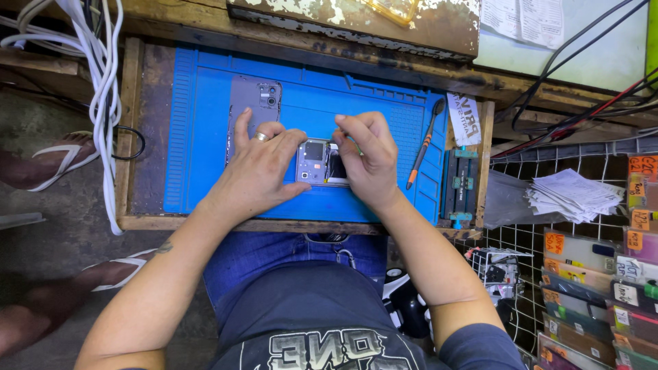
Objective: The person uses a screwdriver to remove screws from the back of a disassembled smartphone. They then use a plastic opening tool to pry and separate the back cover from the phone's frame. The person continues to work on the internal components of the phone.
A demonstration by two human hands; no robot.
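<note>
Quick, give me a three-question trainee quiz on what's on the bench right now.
1. True or false: the screwdriver lies right of both hands.
2. What do the left hand and right hand hold between them?
A. opened phone
B. a roll of tape
3. What colour is the mat under the back cover?

Key: 1 true; 2 A; 3 blue.
</note>
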